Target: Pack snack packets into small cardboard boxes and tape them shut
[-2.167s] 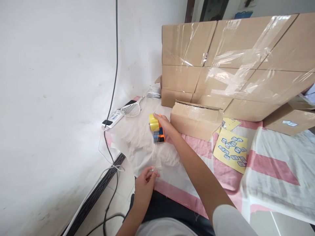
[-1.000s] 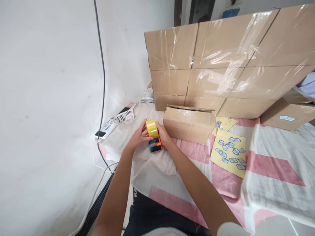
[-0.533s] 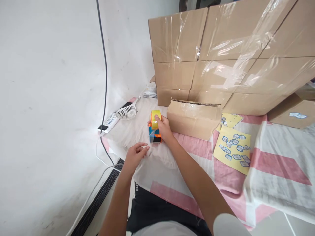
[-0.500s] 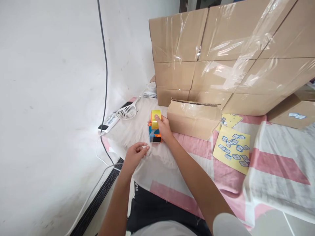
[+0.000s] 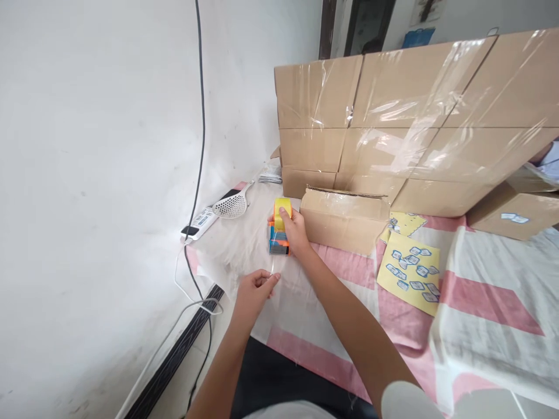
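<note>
Right hand: the right hand (image 5: 296, 230) is clamped on the orange and blue plastic tape dispenser (image 5: 279, 240), thumb lying on the yellow roll of tape (image 5: 283, 208) at its far end
Tape dispenser: it stands on the surface covered by a white and pink cloth (image 5: 349, 273), just beside the left end of the small brown cardboard box (image 5: 345, 218)
Left hand: the left hand (image 5: 254, 291) is nearer to the person, fingertips pinched together on the free end of a clear strip of tape (image 5: 274, 269)
Tape strip: thin and hard to see, it runs from the dispenser toward the left hand, above the cloth
Small box: its top is covered with clear tape, and it lies in front of the big wall of stacked brown cardboard boxes (image 5: 406, 122), which is wrapped with glossy clear tape
Yellow sheet: a yellow paper sheet with small blue stickers (image 5: 409, 272) lies flat on the cloth, right of the small box
White scoop: a white plastic perforated scoop (image 5: 233, 205) lies near the wall, left of the dispenser
Power strip: a white power strip (image 5: 198, 223) lies beside the scoop, and a black cable (image 5: 200, 116) hangs down the white wall to it
</note>
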`<state>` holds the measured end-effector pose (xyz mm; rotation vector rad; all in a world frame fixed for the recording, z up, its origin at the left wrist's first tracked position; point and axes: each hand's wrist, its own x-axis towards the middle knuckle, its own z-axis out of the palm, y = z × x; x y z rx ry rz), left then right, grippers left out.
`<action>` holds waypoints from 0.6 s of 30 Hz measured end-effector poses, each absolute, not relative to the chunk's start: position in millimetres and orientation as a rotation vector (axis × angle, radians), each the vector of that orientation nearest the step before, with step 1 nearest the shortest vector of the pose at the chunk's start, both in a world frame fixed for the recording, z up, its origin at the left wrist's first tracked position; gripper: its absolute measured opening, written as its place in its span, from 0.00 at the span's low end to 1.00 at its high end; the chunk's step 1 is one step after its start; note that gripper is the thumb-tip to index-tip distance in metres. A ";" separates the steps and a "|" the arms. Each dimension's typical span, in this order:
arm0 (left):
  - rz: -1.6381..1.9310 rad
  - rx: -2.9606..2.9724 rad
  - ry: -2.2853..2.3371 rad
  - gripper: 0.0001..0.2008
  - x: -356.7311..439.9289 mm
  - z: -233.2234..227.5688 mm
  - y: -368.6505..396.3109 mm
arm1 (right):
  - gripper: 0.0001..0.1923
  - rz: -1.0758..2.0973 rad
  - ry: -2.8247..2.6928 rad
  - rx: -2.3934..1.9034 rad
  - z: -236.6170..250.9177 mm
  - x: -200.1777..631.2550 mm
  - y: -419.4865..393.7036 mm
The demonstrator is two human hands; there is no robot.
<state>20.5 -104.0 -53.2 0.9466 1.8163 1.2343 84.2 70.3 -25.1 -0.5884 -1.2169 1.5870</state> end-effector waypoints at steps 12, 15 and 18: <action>1.363 0.914 1.704 0.25 18.9 -43.4 -105.7 | 0.20 1.415 -1.206 -0.492 5.8 80.5 70.8; 1.336 0.851 1.742 0.35 18.2 -38.8 -104.8 | 0.22 1.472 -1.205 -0.510 15.3 76.2 73.8; 1.341 0.922 1.716 0.24 13.2 -40.4 -105.4 | 0.24 1.516 -1.173 -0.529 18.3 74.0 75.0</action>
